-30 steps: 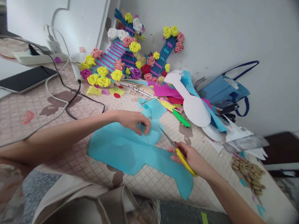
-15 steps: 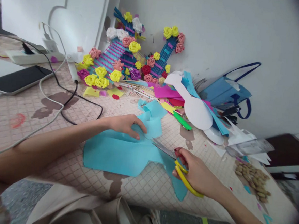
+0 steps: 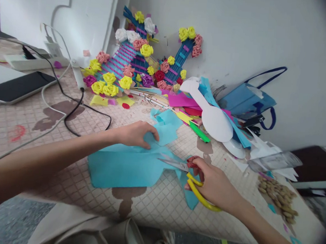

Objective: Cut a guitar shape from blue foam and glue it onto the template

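A sheet of light blue paper (image 3: pixel 126 169) lies on the table in front of me, with a ragged cut edge on its right side. My left hand (image 3: pixel 138 134) is on its upper part, thumb and fingers curved around a raised fold; the other fingers are partly hidden. In my right hand (image 3: pixel 207 181) are scissors with yellow handles (image 3: pixel 198 195). Their blades (image 3: pixel 174 162) are slightly apart and reach over the sheet towards my left hand. A narrow flap of the paper hangs down below the scissors. Beyond my left hand lies a crumpled blue paper piece (image 3: pixel 168 124).
Paper-flower decorations (image 3: pixel 122 63) stand against the wall. A white spoon-shaped cutout (image 3: pixel 217 122), coloured paper and a green marker (image 3: pixel 199 132) lie to the right. Peanuts (image 3: pixel 277 198) and a clear cup (image 3: pixel 274 162) are further right. Cables (image 3: pixel 90 107) and a tablet (image 3: pixel 17 86) lie left.
The scissors in my right hand have moved left and slightly up, further over the sheet, and their blades have parted. The paper's lower edge has shifted slightly left.
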Available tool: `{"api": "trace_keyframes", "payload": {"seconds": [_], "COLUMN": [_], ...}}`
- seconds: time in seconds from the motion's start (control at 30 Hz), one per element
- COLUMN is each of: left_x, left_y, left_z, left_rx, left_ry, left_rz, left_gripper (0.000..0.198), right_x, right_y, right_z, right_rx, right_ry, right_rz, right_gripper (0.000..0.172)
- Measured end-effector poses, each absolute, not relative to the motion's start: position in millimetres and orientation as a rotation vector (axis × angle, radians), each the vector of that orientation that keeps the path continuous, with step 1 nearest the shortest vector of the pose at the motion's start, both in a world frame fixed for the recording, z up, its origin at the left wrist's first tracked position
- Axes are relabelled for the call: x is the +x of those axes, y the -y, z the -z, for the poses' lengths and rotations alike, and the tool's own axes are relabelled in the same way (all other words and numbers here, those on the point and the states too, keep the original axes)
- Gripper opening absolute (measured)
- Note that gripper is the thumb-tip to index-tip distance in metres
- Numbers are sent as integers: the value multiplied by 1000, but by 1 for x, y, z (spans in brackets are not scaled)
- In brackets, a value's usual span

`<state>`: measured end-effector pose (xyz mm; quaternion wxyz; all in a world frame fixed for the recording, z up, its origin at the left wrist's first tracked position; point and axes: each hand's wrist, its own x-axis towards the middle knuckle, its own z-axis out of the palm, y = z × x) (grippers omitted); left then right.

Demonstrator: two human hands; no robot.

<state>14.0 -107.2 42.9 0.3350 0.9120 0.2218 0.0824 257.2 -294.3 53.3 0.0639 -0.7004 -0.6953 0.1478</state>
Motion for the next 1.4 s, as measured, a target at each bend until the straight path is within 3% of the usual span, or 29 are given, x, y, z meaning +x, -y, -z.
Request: {"api": "trace_keyframes", "payload": {"seconds": [0.23,0.4,1.17,1.4], "left_x": [5,5,-7,-7], "left_y": [98,104,102,104], "left_z": [-45,-40,-35,-36], "left_rx": [2191,2130,2104,2056], "left_ry": [-709,-751,-667,-660], "left_rz": [-357,-474,-546,-570], "left_gripper": [40,41,40,43], "right_x": [246,219,194,190], "right_y": [287,288,290,277], "right_z": [-37,-25,-24,-12], "right_rx": [-1750,-1554,-1636,-1687], "right_ry": [1449,1211,1106,1174], "right_rz": [-808,-1007,-1116,-960], "right_gripper": [31,34,41,41]}}
